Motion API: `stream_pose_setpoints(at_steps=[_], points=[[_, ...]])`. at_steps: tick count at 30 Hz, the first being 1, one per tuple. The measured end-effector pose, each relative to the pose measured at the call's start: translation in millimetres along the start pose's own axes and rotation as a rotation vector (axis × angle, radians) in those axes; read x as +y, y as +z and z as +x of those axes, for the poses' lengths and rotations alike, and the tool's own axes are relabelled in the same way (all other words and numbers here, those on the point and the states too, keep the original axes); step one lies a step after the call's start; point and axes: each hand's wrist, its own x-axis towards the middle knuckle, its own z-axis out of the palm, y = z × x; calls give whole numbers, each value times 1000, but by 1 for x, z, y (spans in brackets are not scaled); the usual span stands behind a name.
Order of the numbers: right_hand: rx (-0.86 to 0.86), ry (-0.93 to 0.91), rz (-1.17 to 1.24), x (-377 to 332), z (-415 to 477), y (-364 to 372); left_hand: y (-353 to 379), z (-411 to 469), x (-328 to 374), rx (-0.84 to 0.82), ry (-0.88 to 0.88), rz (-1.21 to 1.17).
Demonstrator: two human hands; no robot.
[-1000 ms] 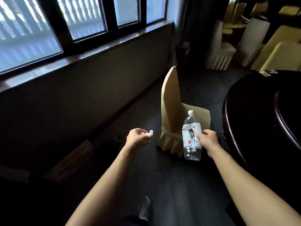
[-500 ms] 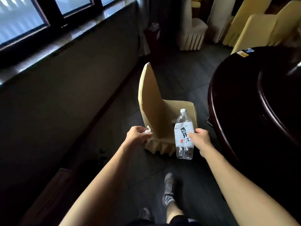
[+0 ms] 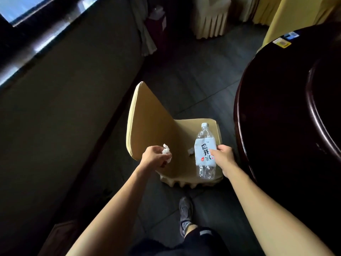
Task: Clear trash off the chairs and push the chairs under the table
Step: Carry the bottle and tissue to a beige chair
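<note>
A chair (image 3: 153, 124) in a tan cover stands on the dark floor, its back to the left and its seat facing the round dark table (image 3: 276, 117). My left hand (image 3: 156, 157) holds a crumpled white tissue (image 3: 165, 149) over the chair's near edge. My right hand (image 3: 222, 156) grips a clear plastic water bottle (image 3: 205, 152) with a white label, held upright above the seat. Another crumpled tissue (image 3: 191, 150) lies on the seat, just left of the bottle.
The wall under the window (image 3: 64, 89) runs along the left. More covered chairs (image 3: 212, 17) stand at the back. A dark bin (image 3: 156, 24) sits by the curtain. My foot in a grey shoe (image 3: 185, 211) is on the floor behind the chair.
I have stepped closer and the view has tipped down, so the chair seat and the tissue on it now show. Both hands keep their hold and now hover over the chair.
</note>
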Motion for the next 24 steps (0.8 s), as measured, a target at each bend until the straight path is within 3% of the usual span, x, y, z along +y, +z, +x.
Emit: stream_pose_setpoints(at_steps=[11, 17, 24], points=[[42, 186, 25, 46, 91, 23, 44, 92, 0, -117, -61, 101], [128, 317, 101, 125, 152, 68, 85, 184, -58, -211, -124, 93], [166, 274, 165, 129, 161, 67, 112, 214, -54, -233, -8, 117]])
